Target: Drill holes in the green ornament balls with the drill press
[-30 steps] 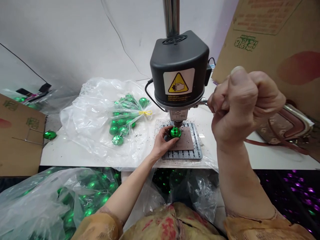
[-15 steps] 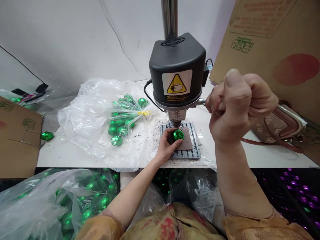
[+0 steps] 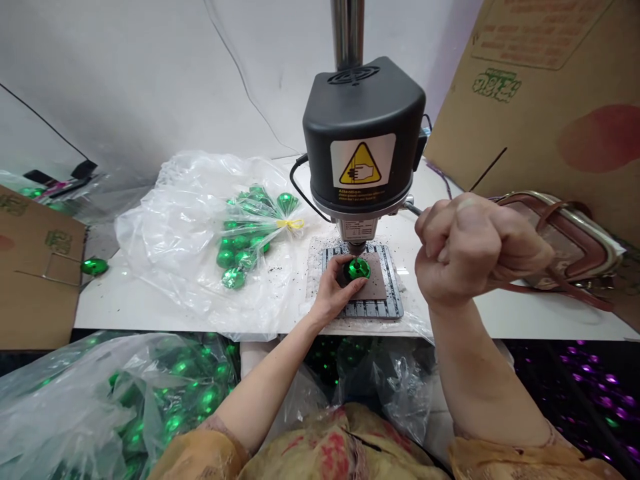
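A shiny green ball [image 3: 359, 269] sits under the chuck of a black bench drill press [image 3: 364, 127]. My left hand [image 3: 336, 293] grips the ball from its left side, thumb in front and fingers behind, against a brown pad [image 3: 377, 285] on the slotted metal base [image 3: 395, 308]. The drill tip meets or nearly meets the ball's top; I cannot tell which. To the right of the machine head, my right hand [image 3: 475, 250] is closed in a fist around the drill press's lever [image 3: 413, 207], whose grip is hidden inside the fingers.
Left on the white table [image 3: 165, 313] lies a clear bag [image 3: 170, 220] of green balls tied with yellow. One green ball [image 3: 95, 267] rests by a cardboard box [image 3: 40, 280]. A brown handbag [image 3: 575, 233] and large carton [image 3: 540, 100] stand right. Dark shavings surround the base.
My right hand has come down with the lever, and more of the handbag shows behind it. My left hand keeps its hold on the ball. The view has shifted slightly.
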`<state>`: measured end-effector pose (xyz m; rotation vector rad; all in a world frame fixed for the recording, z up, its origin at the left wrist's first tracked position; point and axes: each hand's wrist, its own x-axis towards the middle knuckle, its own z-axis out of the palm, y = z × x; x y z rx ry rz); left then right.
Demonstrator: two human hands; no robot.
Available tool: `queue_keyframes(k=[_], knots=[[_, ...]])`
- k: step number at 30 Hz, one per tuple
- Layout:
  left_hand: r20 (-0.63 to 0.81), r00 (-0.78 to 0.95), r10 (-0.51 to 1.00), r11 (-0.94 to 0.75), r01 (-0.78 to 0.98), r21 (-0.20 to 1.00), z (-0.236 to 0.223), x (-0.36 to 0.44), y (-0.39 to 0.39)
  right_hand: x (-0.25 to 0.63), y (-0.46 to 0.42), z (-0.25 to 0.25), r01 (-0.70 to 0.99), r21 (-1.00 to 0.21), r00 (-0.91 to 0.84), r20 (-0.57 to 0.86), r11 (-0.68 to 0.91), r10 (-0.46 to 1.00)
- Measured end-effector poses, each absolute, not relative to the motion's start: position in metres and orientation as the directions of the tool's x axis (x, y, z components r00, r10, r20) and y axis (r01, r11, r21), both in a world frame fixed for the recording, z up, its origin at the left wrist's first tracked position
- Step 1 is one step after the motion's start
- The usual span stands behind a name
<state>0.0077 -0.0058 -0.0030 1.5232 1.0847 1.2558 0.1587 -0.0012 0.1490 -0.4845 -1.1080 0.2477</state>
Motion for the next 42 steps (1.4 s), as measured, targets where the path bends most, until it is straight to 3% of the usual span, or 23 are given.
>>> queue_keyframes(k=[11,25,30,33,34,36,39,42], knots=[[0.256,0.121,0.959,-0.268,0.093,0.959,-0.003,0.008,-0.007,0.158,0.005,0.139,0.098,-0.195,0.386,0.911,0.976,0.143],[0.269,0.113,0.957,-0.28,0.101,0.955,-0.004,0.007,-0.007,0.159,0.006,0.12,0.108,-0.14,0.362,0.928,0.984,0.092],[0.266,0.103,0.958,-0.276,0.098,0.956,-0.001,0.01,-0.007,0.155,0.002,0.13,0.106,-0.206,0.426,0.893,0.973,0.143],[0.25,0.05,0.967,-0.255,0.114,0.96,0.007,0.013,-0.01,0.151,0.005,0.16,0.066,-0.348,0.512,0.816,0.935,0.267],[0.255,0.017,0.967,-0.255,0.149,0.955,0.01,0.013,-0.013,0.15,0.007,0.17,0.039,-0.429,0.526,0.776,0.903,0.346],[0.303,-0.062,0.951,-0.277,0.269,0.922,0.017,0.01,-0.025,0.15,0.011,0.187,0.033,-0.47,0.523,0.76,0.882,0.386],[0.454,-0.011,0.891,-0.396,0.473,0.787,0.02,-0.003,-0.058,0.15,0.013,0.198,0.059,-0.5,0.526,0.751,0.864,0.399],[0.542,0.334,0.771,-0.621,0.582,0.525,0.012,-0.025,-0.103,0.15,0.012,0.197,0.071,-0.499,0.526,0.754,0.864,0.392]])
